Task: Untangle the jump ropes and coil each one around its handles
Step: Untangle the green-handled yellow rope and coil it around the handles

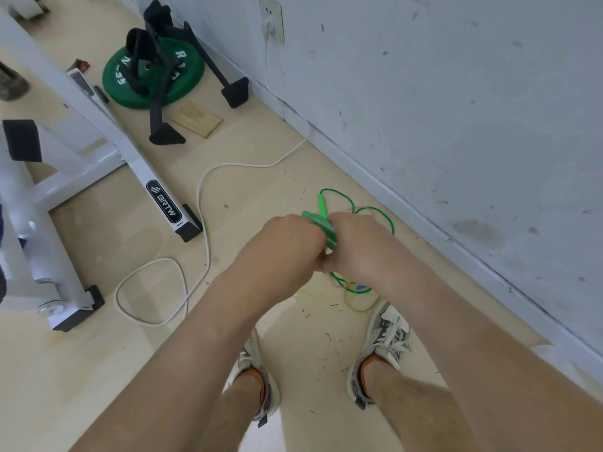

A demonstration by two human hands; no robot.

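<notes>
2 hands meet above the floor (pixel 261 197), pressed side by side. The left hand (pixel 290 243) and the right hand (pixel 355 246) both close round the green handles (pixel 321 223), which lie together as 1 bundle and stick out above the knuckles. The fingers of each hand curl under and clamp on that bundle; their tips are hidden. From the grip the green rope (pixel 386 220) loops out to the right and hangs in slack turns to the floor. There it overlaps a thinner yellow rope (pixel 359 306) just beside the right shoe (pixel 385 337). Whether the 2 ropes are knotted there cannot be told.

Handling, as judged: the cord looks thin, light and limp with some spring, so turns will likely slip off the smooth handles unless kept taut. The handles look rigid and are the sound place to hold, 1 hand fixing them while the other guides the cord close to the bundle. A white cable (pixel 200 203) lies well apart to the left.
</notes>
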